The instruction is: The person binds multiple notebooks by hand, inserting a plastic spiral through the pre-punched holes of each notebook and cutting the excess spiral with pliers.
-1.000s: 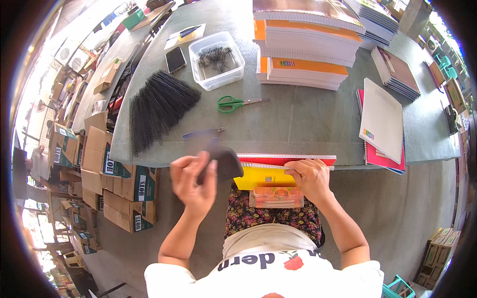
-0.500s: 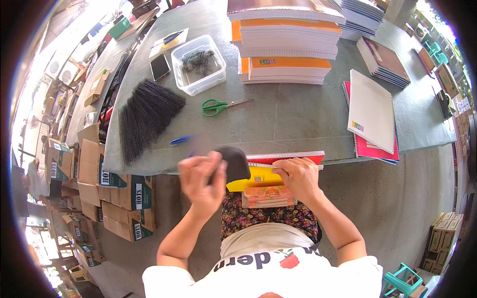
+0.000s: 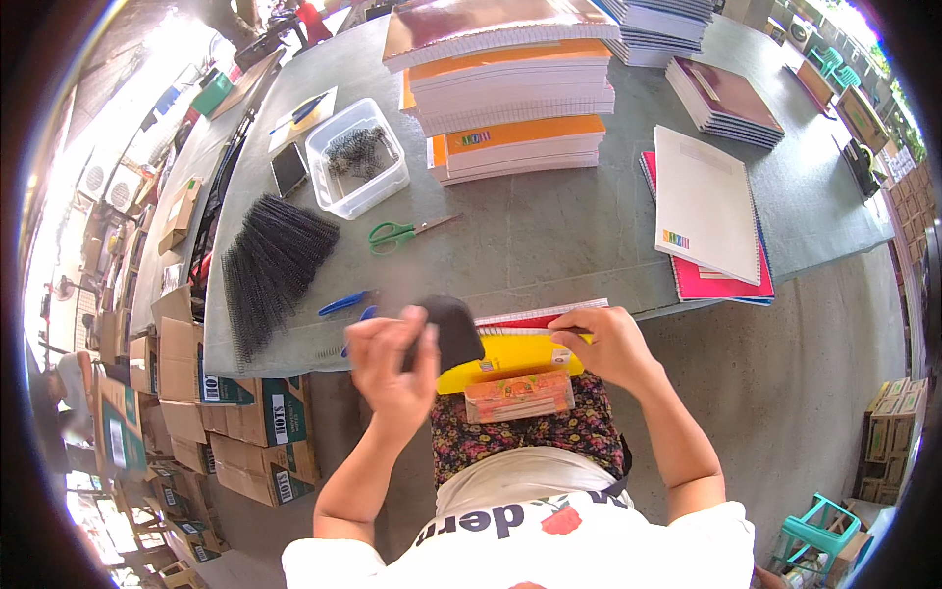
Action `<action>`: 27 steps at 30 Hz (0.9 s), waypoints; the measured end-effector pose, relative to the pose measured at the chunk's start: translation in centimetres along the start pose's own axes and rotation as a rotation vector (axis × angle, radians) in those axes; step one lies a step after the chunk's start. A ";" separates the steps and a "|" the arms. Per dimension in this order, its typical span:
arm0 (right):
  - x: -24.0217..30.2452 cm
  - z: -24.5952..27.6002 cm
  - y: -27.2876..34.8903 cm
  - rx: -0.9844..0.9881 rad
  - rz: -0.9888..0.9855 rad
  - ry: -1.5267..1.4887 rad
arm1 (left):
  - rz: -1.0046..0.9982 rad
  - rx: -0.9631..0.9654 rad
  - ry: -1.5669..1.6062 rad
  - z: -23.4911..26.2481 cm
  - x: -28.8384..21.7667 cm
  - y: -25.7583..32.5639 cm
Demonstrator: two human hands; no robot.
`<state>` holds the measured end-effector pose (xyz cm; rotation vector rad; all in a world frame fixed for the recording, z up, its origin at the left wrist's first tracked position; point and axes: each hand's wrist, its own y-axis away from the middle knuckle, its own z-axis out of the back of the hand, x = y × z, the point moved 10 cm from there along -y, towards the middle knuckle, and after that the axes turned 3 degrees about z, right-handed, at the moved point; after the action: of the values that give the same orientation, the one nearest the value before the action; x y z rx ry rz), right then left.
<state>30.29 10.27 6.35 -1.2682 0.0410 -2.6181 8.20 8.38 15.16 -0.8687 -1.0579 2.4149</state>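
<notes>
A yellow-covered notebook lies at the table's near edge, with white pages and a red cover behind it. My right hand is closed on the notebook's right end, thumb and fingers pinching its spine edge. My left hand is raised at the left end, fingers curled and smeared by motion; whether anything is in them is unclear. Against it stands a black rounded object, its kind unclear. Below the notebook, an orange-patterned block rests over my lap. Blue-handled pliers lie just beyond my left hand.
Black spiral coils are heaped on the left of the table. Green-handled scissors and a clear tub of coils lie beyond. Notebook stacks stand at the back; more notebooks lie right. Cartons sit below left.
The head view has shifted, so the table's things sit further left. My right hand has gone from lying over the notebook's edge to pinching its right end. The left hand is still blurred beside the black object.
</notes>
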 end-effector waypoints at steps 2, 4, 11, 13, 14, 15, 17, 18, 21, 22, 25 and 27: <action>-1.6 -0.1 0.3 0.036 -0.034 -0.145 | -0.039 0.509 0.072 -5.6 -0.7 3.7; -4.9 -0.7 1.0 -0.018 -0.188 -0.537 | -0.040 0.656 0.199 -6.7 -1.9 4.4; -6.5 -2.5 1.9 -0.090 -0.216 -1.113 | -0.091 0.773 0.190 -8.9 -3.0 5.5; -6.9 -2.8 2.4 -0.090 -0.243 -1.096 | 0.009 0.398 0.154 -5.7 -2.6 0.5; -7.2 -3.0 2.5 -0.092 -0.252 -1.075 | 0.024 0.263 0.120 -4.9 -2.2 -0.1; -7.1 -3.0 2.3 -0.080 -0.243 -1.044 | 0.039 0.104 0.080 -3.7 -2.0 -0.4; -6.7 -3.0 2.2 -0.085 -0.232 -1.021 | -0.026 0.689 0.112 -9.3 -3.5 3.9; -6.9 -3.1 2.4 -0.082 -0.256 -1.042 | -0.079 0.760 0.178 -9.5 -4.7 4.0; -7.6 -3.3 2.6 -0.073 -0.280 -1.036 | -0.060 0.235 0.082 -5.6 -4.5 -1.3; -7.5 -3.3 2.5 -0.087 -0.271 -1.037 | -0.065 0.063 0.021 -4.0 -4.7 -2.0; -7.1 -2.9 2.3 -0.121 -0.220 -1.069 | -0.158 0.748 0.162 -11.2 -6.2 4.2; -7.2 -3.7 2.7 -0.077 -0.278 -1.158 | -0.137 0.621 0.210 -10.1 -6.2 2.2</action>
<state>32.27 8.96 -1.86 -2.7260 -0.2426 -1.6587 19.35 8.90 10.54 -0.7683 -0.2453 2.2622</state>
